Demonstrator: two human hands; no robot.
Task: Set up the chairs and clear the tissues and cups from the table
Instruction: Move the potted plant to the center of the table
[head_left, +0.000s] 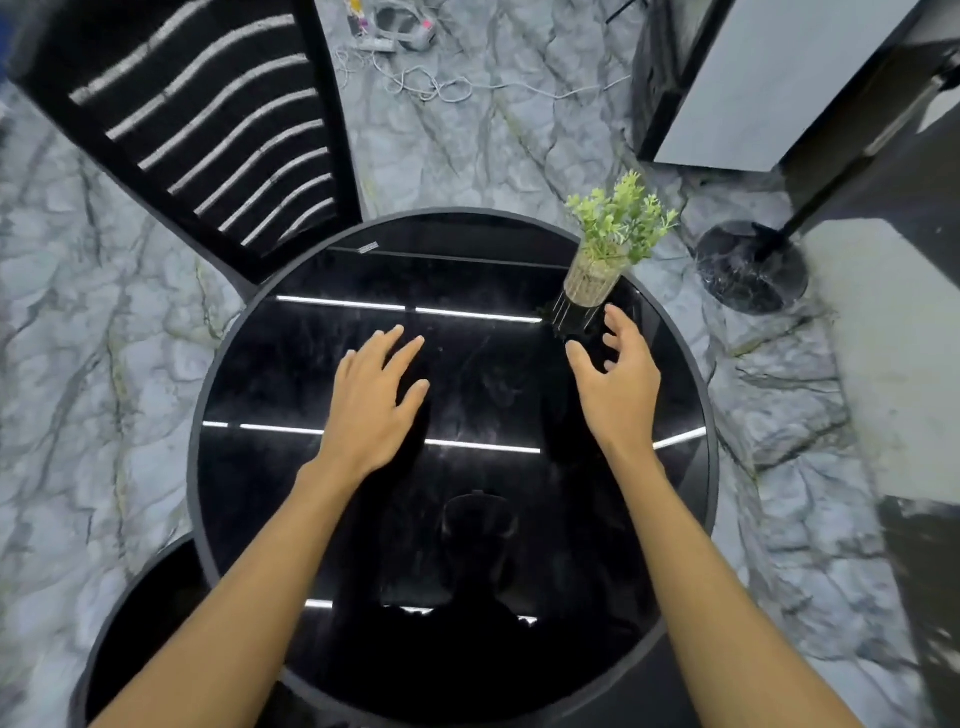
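Note:
A round glossy black table (249, 519) fills the middle of the view. My left hand (371, 402) hovers over its centre, fingers straight and spread, holding nothing. My right hand (621, 382) is open with thumb and fingers apart, just below the dark base of a small potted green plant (608, 249) at the table's far right edge, not touching it. A black slatted chair back (208, 130) stands against the table's far left side. A round black seat (140, 623) shows at the near left. No tissues or cups are in view.
The floor is grey marble-patterned. A round black stand base (750, 267) sits on the floor to the right of the plant. White cables and a power strip (415, 78) lie on the floor beyond the table. A dark cabinet (779, 93) stands at the far right.

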